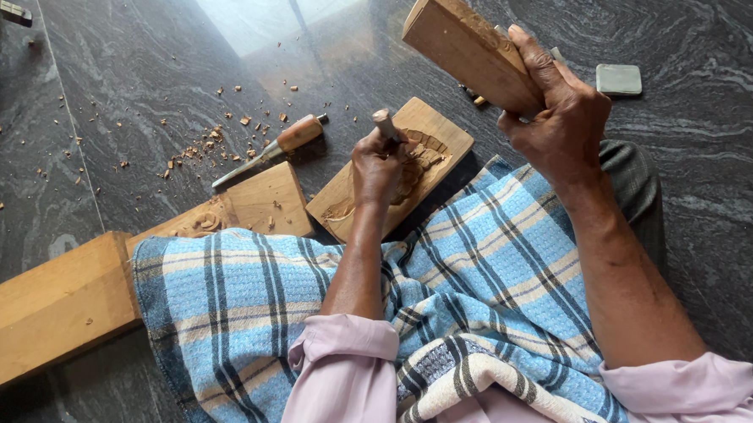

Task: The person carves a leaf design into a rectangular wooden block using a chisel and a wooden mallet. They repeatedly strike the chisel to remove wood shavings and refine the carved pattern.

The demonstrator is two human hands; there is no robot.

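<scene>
while the left hand [378, 165] is wrapped tight round a chisel [385, 125] w/ a wooden handle, the handle end pokes up out of the fist and the blade is hidden behind the fingers, so can't tell exactly where the tip meets the wood. that hand sits on a small carved wooden panel [436, 128], lying flat on the dark stone floor [133, 70] just past the knees, w/ a curly relief cut into its middle. right hand [563, 114] is raised well above the panel, closed round the narrow end of a wooden mallet block [462, 43] – thick end tilted up toward the top of view, not touching the chisel.

a second chisel [276, 148] w/ a rounded wooden handle lies loose on the floor left of the panel, metal blade pointing left toward a scatter of wood chips [200, 147]. near it, a second carved board [241, 205] is partly tucked under the blue checked cloth [253, 301] over the person's lap, & a plain thick timber block [50, 306] butts against it at far left. a small grey sharpening stone [619, 79] sits on the floor at right, apart from everything – pink rolled sleeves [344, 340] show at the bottom.
</scene>
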